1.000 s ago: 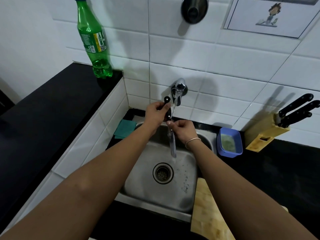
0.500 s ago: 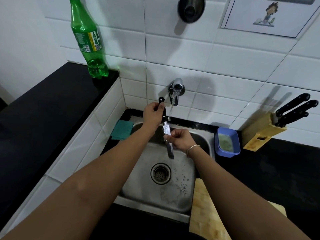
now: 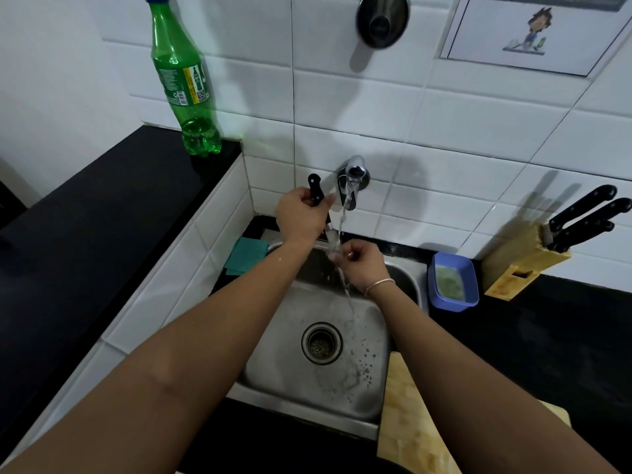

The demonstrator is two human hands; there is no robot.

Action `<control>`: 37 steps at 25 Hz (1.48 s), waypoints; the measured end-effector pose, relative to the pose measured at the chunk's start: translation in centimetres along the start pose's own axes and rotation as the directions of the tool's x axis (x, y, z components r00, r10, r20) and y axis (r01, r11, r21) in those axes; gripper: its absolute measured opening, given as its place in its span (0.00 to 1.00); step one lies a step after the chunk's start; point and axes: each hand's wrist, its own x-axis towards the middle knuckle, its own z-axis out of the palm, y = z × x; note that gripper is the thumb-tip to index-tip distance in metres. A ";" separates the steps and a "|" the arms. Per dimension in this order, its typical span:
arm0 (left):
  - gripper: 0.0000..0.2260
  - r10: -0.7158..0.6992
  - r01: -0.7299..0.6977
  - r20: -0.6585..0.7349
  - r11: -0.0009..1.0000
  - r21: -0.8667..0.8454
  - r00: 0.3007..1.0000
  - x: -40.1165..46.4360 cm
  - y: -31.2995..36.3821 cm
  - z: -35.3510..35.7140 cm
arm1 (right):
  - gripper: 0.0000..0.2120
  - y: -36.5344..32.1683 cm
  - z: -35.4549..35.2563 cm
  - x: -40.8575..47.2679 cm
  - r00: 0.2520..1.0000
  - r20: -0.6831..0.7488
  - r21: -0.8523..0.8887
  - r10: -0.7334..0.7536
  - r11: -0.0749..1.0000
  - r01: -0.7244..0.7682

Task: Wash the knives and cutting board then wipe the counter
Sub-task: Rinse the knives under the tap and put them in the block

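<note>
Meanwhile, over the sink [image 3: 369,323], you hold a knife [image 3: 323,213] under the running tap [image 3: 354,172], its long axis sloping down and to the right from the black handle at upper left to the blade in the stream. Your left hand [image 3: 301,217] is clamped on the handle, fingers curled tight round it. Your right hand [image 3: 359,266], lower and just right of the left, is pinched on the blade where the water strikes; the tip itself is lost in the flow. The cutting board [image 3: 410,429] lies on the counter [image 3: 547,336] beside the sink, nearer your right arm. Other knives stand in the knife block [image 3: 523,261].
</note>
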 end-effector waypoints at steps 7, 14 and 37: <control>0.08 -0.199 0.245 0.189 0.934 -0.261 0.962 0.0 -2.0 0.5 | 0.13 2.5 -1.7 -0.8 0.871 0.411 -0.126 0.270 0.963 -0.239; 0.11 -0.191 0.475 0.547 0.762 -0.441 0.815 -0.8 -1.4 0.7 | 0.10 1.0 -0.9 0.2 0.977 0.166 -0.012 0.131 0.991 -0.131; 0.16 0.114 0.567 0.878 0.724 -0.393 0.464 -1.9 -2.0 -2.5 | 0.07 0.8 -1.4 0.5 0.991 0.135 -0.092 -0.026 0.995 0.038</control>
